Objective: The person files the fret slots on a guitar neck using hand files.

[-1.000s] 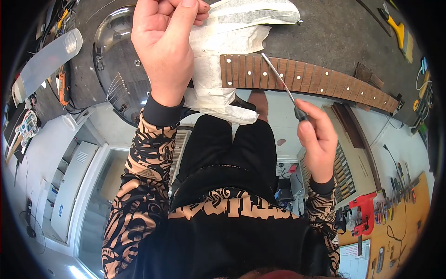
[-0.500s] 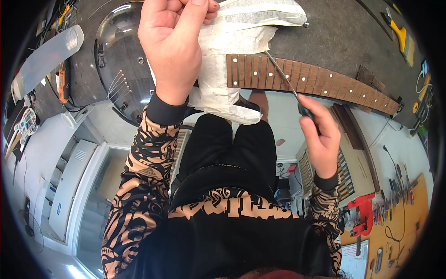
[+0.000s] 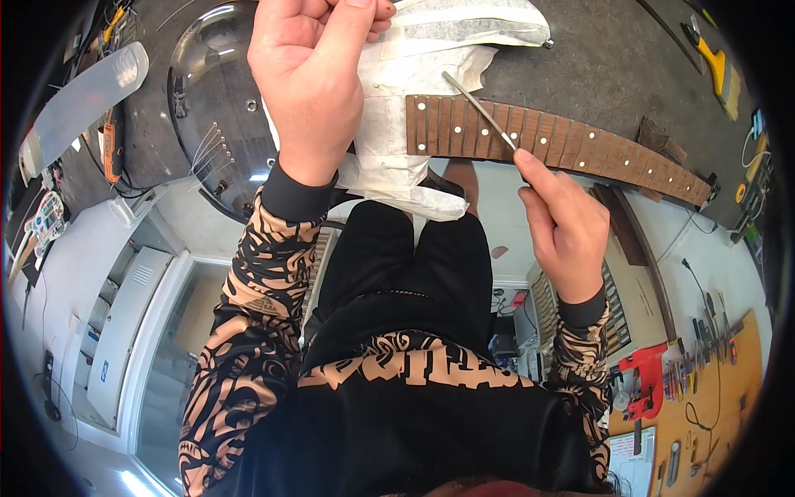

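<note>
An electric guitar lies across the workbench, its dark glossy body [image 3: 211,91] on the left. Pale masking tape [image 3: 381,124] covers the body around the neck joint and horns. To the right runs the brown fretboard [image 3: 530,132], with white dots and metal frets. My right hand [image 3: 567,224] is closed around a slim file-like metal tool [image 3: 480,108], its shaft slanting over the fretboard and its tip over the tape. My left hand [image 3: 315,83] is above the taped body, fingers curled and thumb pressed against them. The frame's top edge cuts it off, hiding anything inside.
A yellow-handled brush [image 3: 712,62] lies at the bench's right. A translucent plastic piece [image 3: 91,103] and an orange tool [image 3: 112,153] are at the left. Below right, a red vise [image 3: 644,381] sits beside a tool board [image 3: 704,414]. A brown block [image 3: 662,141] is beside the neck.
My right hand has shifted slightly left and up. The tool's tip has moved left from the tape's edge to further over the tape. My left hand has barely moved.
</note>
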### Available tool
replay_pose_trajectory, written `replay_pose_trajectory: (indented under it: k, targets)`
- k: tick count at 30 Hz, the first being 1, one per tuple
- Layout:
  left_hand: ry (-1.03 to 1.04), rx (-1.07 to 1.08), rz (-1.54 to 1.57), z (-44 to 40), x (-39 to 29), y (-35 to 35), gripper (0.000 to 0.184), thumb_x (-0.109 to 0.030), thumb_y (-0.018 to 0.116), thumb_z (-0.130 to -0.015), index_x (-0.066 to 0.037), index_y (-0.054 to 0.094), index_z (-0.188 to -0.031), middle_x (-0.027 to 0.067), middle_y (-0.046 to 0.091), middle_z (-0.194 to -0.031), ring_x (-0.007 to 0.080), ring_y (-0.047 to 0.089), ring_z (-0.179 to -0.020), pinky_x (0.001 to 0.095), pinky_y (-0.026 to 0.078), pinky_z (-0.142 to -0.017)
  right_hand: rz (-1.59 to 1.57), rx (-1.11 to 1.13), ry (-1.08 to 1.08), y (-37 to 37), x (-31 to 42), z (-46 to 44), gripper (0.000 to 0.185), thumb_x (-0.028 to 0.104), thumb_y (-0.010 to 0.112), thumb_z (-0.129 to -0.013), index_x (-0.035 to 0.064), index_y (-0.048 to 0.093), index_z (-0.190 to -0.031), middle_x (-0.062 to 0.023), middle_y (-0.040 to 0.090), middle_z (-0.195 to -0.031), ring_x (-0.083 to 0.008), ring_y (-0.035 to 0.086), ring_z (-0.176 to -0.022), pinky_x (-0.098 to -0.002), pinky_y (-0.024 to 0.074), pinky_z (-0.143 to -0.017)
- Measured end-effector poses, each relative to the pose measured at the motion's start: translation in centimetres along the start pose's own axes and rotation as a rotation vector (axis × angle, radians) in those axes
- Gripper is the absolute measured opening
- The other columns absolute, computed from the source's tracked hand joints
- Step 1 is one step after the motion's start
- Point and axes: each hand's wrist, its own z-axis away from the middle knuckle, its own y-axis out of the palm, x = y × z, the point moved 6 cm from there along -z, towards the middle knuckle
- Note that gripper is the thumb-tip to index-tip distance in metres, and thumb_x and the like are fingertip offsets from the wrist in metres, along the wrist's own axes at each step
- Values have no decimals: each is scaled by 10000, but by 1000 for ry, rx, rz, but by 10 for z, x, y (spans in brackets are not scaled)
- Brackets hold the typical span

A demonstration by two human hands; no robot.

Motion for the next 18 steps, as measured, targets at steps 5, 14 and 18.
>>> replay_pose_trajectory:
  k: [5,14,18]
  targets:
    - [-13,0,-6,-1,2,0,316,20,608,-1041,48,559,-1353,74,682,-950,109,618,-845,237,486,-787,-125,-39,55,4,-2,10,467,-46,731,-937,71,705,-1388,-84,738,-951,-148,602,-648,-307,511,-626]
    - [-27,-6,-1,0,1,0,309,26,602,-1047,49,559,-1352,73,684,-957,108,621,-856,238,491,-794,-624,21,492,16,-12,31,382,-27,659,-1003,13,683,-1382,-143,775,-1220,-155,732,-915,-297,544,-762]
    - [-19,3,-8,0,2,-1,312,27,604,-1046,50,558,-1353,73,684,-959,108,622,-858,237,492,-793,-306,43,235,13,2,2,339,-17,638,-1014,-13,695,-1348,-150,762,-1284,-155,739,-1055,-305,580,-789]
